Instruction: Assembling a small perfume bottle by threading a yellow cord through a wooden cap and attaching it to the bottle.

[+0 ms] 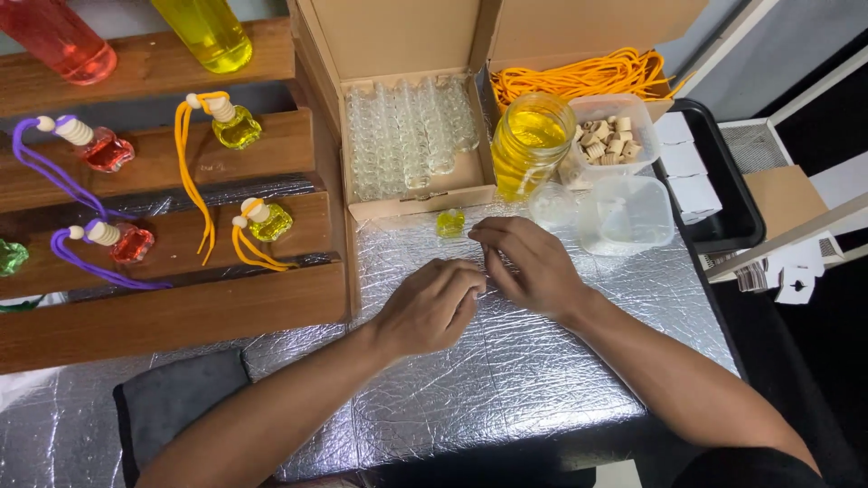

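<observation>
1. Fingertips of my left hand and right hand meet over the silver foil tabletop; both are curled and pinched together as if on something tiny, but whatever sits between them is too small for me to make out.
2. Just beyond my right hand, a small yellow bottle stands alone on the foil, untouched, near the front edge of the open cardboard box.
3. That box holds rows of empty clear glass bottles.
4. To its right stands a glass jar of yellow liquid, with a plastic tub of wooden caps beside it and an empty clear tub in front.
5. Orange cords lie bundled behind the jar.
6. On my left, the stepped wooden rack carries finished bottles, yellow ones with orange cords and red ones with purple cords.
</observation>
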